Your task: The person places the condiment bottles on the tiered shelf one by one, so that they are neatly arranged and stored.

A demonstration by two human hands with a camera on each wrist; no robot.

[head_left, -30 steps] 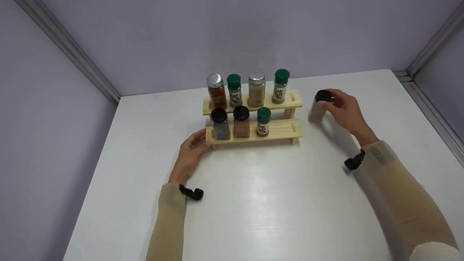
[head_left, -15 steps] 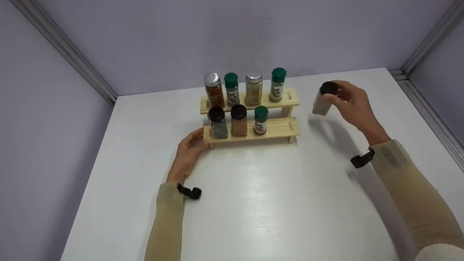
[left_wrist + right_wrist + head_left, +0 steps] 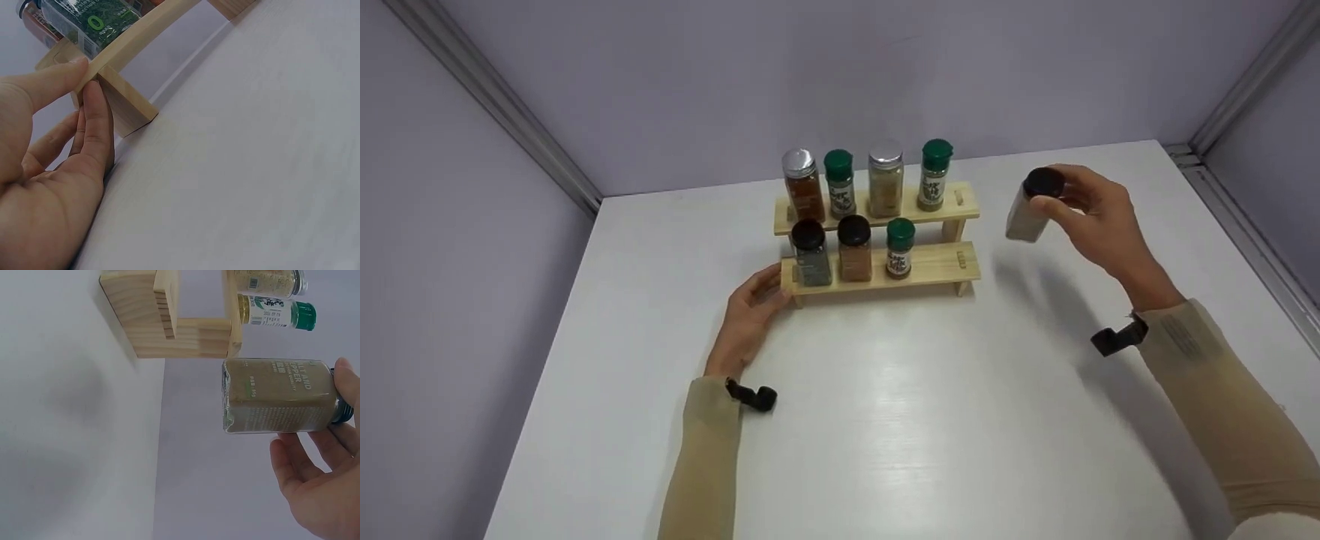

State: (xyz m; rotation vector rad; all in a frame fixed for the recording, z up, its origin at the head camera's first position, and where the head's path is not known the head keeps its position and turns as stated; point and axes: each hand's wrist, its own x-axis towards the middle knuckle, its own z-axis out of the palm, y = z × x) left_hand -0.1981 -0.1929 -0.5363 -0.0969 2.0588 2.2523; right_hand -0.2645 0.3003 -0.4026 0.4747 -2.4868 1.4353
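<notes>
In the head view my right hand (image 3: 1099, 217) grips a spice jar (image 3: 1026, 216) with a black lid, in the air to the right of the wooden spice rack (image 3: 937, 264). The right wrist view shows grey-brown powder in this jar (image 3: 281, 396), labelled salt and pepper; fingers and thumb hold it near the lid. My left hand (image 3: 750, 315) pinches the left end of the rack's lower shelf. In the left wrist view the thumb (image 3: 62, 81) lies on the shelf's edge and the fingers are below it, by the leg (image 3: 126, 104).
On the upper shelf stand several jars, among them a silver-capped one (image 3: 804, 186) and a green-capped one (image 3: 934, 176). The lower shelf bears two black-capped jars (image 3: 855, 251) and a green-capped jar (image 3: 899, 251) on its left and middle. Behind the white table (image 3: 885, 420) rises a wall (image 3: 697, 90).
My right hand has lifted the black-lidded jar off the table and moved it slightly right. The left hand stays at the rack.
</notes>
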